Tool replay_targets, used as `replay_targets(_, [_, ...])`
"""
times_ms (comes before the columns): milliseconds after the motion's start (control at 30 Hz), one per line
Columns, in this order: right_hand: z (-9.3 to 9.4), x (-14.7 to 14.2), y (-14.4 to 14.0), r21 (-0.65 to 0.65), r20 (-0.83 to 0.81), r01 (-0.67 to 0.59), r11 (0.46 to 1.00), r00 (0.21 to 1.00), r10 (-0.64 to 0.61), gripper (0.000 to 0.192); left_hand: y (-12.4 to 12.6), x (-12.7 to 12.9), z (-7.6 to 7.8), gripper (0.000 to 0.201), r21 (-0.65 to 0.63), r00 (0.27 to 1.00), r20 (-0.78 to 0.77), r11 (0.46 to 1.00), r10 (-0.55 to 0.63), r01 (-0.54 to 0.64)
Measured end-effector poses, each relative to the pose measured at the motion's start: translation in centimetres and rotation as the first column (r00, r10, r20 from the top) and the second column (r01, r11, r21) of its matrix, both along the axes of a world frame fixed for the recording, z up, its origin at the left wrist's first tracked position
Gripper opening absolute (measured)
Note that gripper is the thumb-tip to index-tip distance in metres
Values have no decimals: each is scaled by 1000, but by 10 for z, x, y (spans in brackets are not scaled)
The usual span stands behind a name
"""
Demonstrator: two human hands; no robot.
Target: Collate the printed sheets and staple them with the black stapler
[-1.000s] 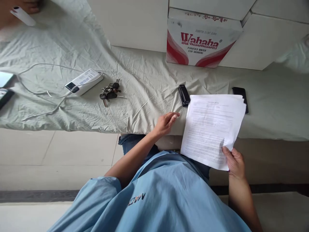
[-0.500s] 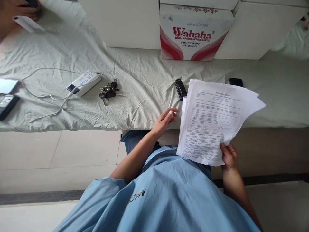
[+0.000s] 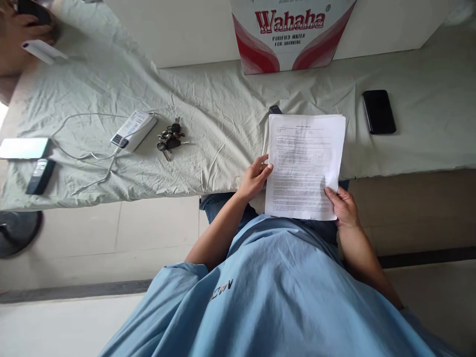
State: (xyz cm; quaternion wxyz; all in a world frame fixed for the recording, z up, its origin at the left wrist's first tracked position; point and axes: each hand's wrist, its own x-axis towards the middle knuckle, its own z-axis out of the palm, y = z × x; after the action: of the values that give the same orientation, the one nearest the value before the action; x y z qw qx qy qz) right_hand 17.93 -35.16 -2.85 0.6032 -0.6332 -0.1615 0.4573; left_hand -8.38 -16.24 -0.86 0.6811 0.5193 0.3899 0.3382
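Holding the sheaf of printed papers [image 3: 305, 166] with both hands now, the person has squared it up: half a second ago the sheets were fanned and tilted, pinched only at the lower right corner, while the left hand lay on the sheet-covered surface [image 3: 223, 109]. The left hand [image 3: 256, 177] has since come across and grips the left edge, thumb on top; the right hand [image 3: 342, 206] clasps the lower right corner, thumb over the printed face. The pages lie flush and upright in front of the person, their lower edge over the lap, their upper part over the edge of the wrinkled grey-green sheet.

A small black device [image 3: 275, 109] that lay in full view beside the papers is now almost hidden behind their top edge. A black phone [image 3: 379, 111] lies well apart to the right. To the left sit a bunch of keys [image 3: 169, 140] and a white power bank [image 3: 134, 130] with its cable. A Wahaha carton [image 3: 293, 34] stands at the back. Another person's hand [image 3: 22, 34] shows top left.

With both hands on the stack, it looks steadied for reading or sorting.
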Motion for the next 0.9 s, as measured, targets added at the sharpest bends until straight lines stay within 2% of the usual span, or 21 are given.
replay_targets(167, [5,-4,-11,-84,-54,-18,996,998,14,60,-5,4,10,70,-107,996,86,994,-28,37])
replay_targets(300, [4,-11,-23,-112,-93,-73,991,994,63,60,-11,4,17,73,-258,984,144,964,101,-61])
replay_targets(400, [3,-13,-28,-107,-60,-108,988,993,102,57,-11,2,22,62,-315,982,106,943,153,-113])
replay_targets(467, [3,-11,-29,-64,34,-93,994,995,95,53,-8,2,29,54,-246,989,87,965,116,-92])
replay_targets(533, [5,-4,-25,-1,154,-78,997,985,77,47,-2,3,37,58,-105,990,106,991,95,-83])
replay_targets(633, [11,13,-9,74,285,-110,991,955,84,45,12,8,42,68,69,976,171,987,133,-146])
replay_targets(700, [15,27,11,93,354,-159,983,928,117,48,21,12,36,75,114,974,153,976,168,-186])
replay_targets(767, [19,41,36,81,442,-198,977,886,143,53,26,15,25,82,144,980,72,970,187,-196])
replay_targets(833, [22,53,62,12,525,-224,974,830,185,59,28,17,14,83,209,985,-37,965,168,-157])
replay_targets(900, [23,63,84,-73,634,-229,971,741,223,61,27,18,6,80,290,979,-138,951,153,-108])
